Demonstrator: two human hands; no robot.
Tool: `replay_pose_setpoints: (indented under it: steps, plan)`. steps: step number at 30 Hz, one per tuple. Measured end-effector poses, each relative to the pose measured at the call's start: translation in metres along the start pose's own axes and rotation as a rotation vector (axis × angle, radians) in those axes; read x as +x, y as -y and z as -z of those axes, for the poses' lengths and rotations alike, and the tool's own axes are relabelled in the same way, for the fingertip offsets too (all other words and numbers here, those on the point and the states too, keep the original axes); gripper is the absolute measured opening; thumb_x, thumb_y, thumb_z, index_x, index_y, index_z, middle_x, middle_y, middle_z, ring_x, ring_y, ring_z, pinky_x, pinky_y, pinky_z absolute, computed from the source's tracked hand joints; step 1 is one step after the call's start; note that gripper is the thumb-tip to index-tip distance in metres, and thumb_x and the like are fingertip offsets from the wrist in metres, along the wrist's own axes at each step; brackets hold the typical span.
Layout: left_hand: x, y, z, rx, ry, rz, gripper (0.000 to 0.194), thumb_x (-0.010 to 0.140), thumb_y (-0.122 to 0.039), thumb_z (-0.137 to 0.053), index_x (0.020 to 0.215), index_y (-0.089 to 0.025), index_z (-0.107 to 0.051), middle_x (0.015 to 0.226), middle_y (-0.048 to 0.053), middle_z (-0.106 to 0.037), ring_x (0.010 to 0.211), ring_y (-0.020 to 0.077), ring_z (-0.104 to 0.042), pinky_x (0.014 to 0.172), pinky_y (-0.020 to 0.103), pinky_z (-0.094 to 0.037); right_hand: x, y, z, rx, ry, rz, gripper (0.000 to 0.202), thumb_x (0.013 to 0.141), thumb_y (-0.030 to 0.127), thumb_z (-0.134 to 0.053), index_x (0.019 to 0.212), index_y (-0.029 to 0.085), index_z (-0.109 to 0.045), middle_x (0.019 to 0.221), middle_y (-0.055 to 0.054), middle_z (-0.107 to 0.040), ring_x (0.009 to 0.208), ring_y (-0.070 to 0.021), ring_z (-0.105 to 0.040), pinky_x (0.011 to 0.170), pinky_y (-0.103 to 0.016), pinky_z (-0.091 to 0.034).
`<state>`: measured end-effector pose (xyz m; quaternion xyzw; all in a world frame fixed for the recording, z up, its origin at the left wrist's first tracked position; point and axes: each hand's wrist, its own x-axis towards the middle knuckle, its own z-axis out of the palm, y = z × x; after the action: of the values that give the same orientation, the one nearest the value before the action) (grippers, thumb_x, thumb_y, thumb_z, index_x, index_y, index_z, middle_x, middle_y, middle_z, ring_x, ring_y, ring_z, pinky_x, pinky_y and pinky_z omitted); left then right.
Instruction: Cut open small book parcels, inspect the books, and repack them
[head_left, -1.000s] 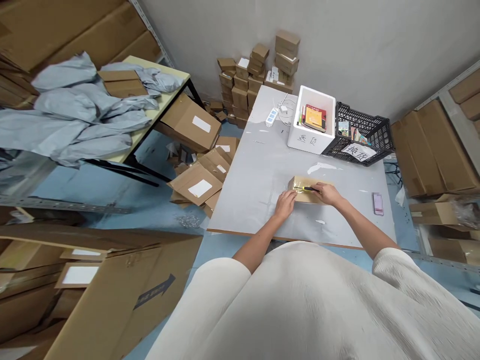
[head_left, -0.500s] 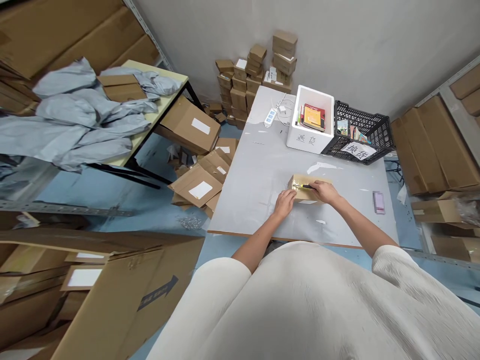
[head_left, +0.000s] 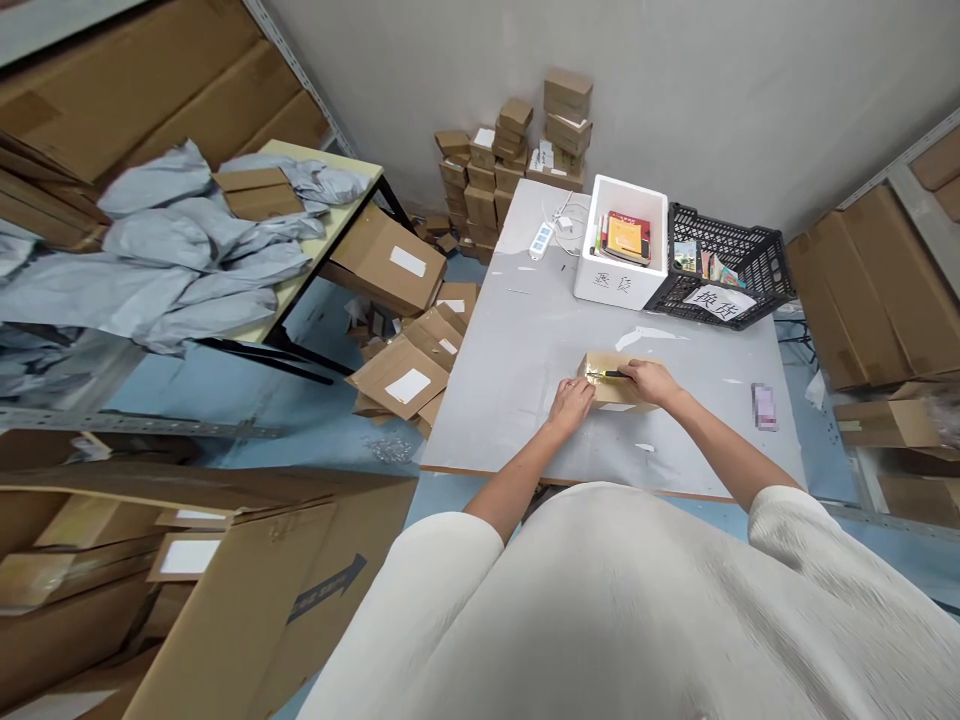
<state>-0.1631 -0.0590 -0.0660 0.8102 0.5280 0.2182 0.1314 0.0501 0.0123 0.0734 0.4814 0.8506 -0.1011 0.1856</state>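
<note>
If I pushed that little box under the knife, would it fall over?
Probably not: the box lies low on the table, so it would likely slide. It's probably fairly stiff, too: it looks like cardboard, with straight edges beside the left hand.

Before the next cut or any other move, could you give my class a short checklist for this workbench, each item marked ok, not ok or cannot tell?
1. Yellow-and-black cutter held in the right hand: ok.
2. Left hand touching the cardboard carton: ok, at its left end.
3. Left fingers well away from the cutter's tip: not ok, they lie close beside it.
4. Carton resting on the gray table: ok.
5. Length of exposed blade: cannot tell, too small to see.
6. White foam box and black plastic crate apart from the carton: ok, both stand farther back.
</note>
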Motion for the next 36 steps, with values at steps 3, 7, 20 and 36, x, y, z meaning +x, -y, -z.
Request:
replay_pose_setpoints:
  steps: [3,7,20,36]
  plan:
    - [-0.001,-0.002,0.004,-0.004,0.028,0.035,0.019,0.110,-0.023,-0.053,0.116,-0.024,-0.071,0.125,0.012,-0.073,0.124,0.0268,-0.067,0.111,0.044,-0.044,-0.002,-0.007,-0.001,0.005,-0.002,0.008,0.040,0.113,0.033,-0.042,0.136,0.027,-0.073,0.127,-0.011,-0.074,0.108,-0.0254,-0.068,0.077,-0.031,-0.042]
    - [-0.003,-0.005,0.008,-0.027,0.058,0.071,0.024,0.111,-0.023,-0.049,0.119,-0.024,-0.071,0.129,0.013,-0.070,0.123,0.0285,-0.066,0.111,0.046,-0.043,-0.006,-0.017,-0.003,0.018,-0.007,0.017,0.041,0.114,0.035,-0.040,0.135,0.027,-0.075,0.127,-0.011,-0.075,0.107,-0.0252,-0.069,0.078,-0.031,-0.043]
    - [0.006,-0.022,0.015,0.077,0.128,0.111,0.036,0.110,-0.025,-0.048,0.142,-0.022,-0.063,0.130,0.018,-0.069,0.129,0.0344,-0.060,0.109,0.048,-0.040,-0.015,-0.052,-0.012,0.030,0.026,-0.010,0.041,0.112,0.037,-0.043,0.133,0.028,-0.077,0.125,-0.011,-0.076,0.105,-0.0270,-0.070,0.076,-0.033,-0.044]
    - [0.011,-0.022,0.007,0.131,0.144,0.195,0.036,0.110,-0.029,-0.051,0.144,-0.024,-0.061,0.128,0.019,-0.066,0.129,0.0364,-0.060,0.107,0.050,-0.044,-0.063,-0.152,-0.038,0.110,0.015,-0.084,0.036,0.108,0.037,-0.052,0.129,0.028,-0.080,0.122,-0.015,-0.076,0.106,-0.0307,-0.071,0.083,-0.037,-0.048]
